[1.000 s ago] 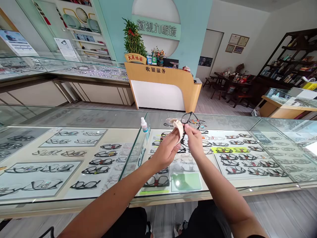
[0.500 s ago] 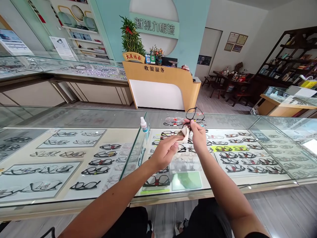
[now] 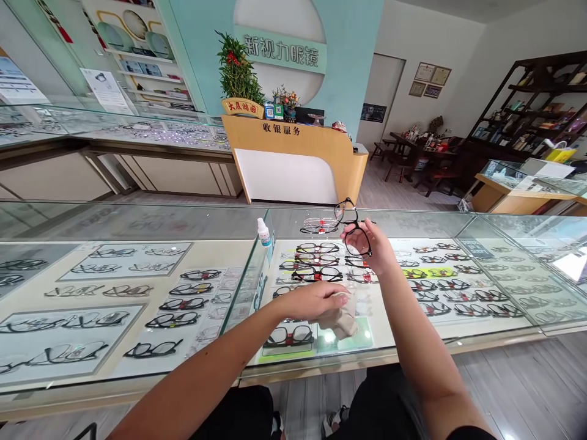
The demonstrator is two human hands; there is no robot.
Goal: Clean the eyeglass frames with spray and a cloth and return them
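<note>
My right hand (image 3: 376,245) grips a pair of black-framed eyeglasses (image 3: 357,225), raised above the glass counter with the two lenses one above the other. My left hand (image 3: 316,300) is closed on a beige cleaning cloth (image 3: 342,321), which hangs from its fingers just over the counter top. The cloth and the eyeglasses are apart. To the left of the eyeglasses, a small white spray bottle (image 3: 263,232) with a blue label stands upright on the glass. Under the glass lie rows of display eyeglasses (image 3: 316,274) with red tags.
The glass-topped display case (image 3: 183,366) runs across in front of me, its near edge close to my legs. A green mat (image 3: 364,333) lies below my left hand. Beyond stands a wooden cashier counter (image 3: 293,143) with a potted plant (image 3: 238,70).
My left hand has drawn the cloth off the eyeglasses and moved down towards me, the cloth unfolding. My right hand has turned the eyeglasses, so both lenses show.
</note>
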